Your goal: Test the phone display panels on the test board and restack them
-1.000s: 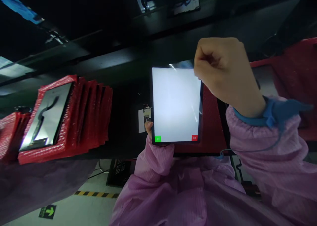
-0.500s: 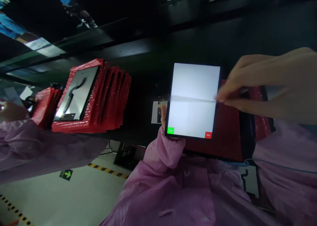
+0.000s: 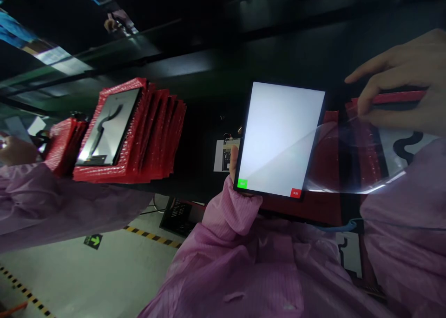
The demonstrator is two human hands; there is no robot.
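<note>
My left hand (image 3: 233, 159) grips a lit display screen (image 3: 280, 139) from below, its thumb along the left edge and the other fingers hidden behind. The screen glows white, with a green box in the lower left corner and a red one in the lower right. To the right of it, my right hand (image 3: 406, 83) pinches a clear film (image 3: 351, 171) between thumb and fingers, the index finger stretched out. The film curves from those fingertips down to the screen's right part and lies partly over its face. Where it still touches the glass I cannot tell exactly.
A stack of red bubble-wrap sleeves (image 3: 135, 146) stands at left, a display panel (image 3: 109, 127) on top. Another panel (image 3: 397, 141) lies on red wrap at right. A small circuit board (image 3: 227, 153) sits behind my left thumb. A co-worker's hand (image 3: 17, 150) is at far left.
My right hand has moved up and right, away from the screen, drawing the clear film out into a wide curve. The screen has shifted slightly right and tilted a little.
</note>
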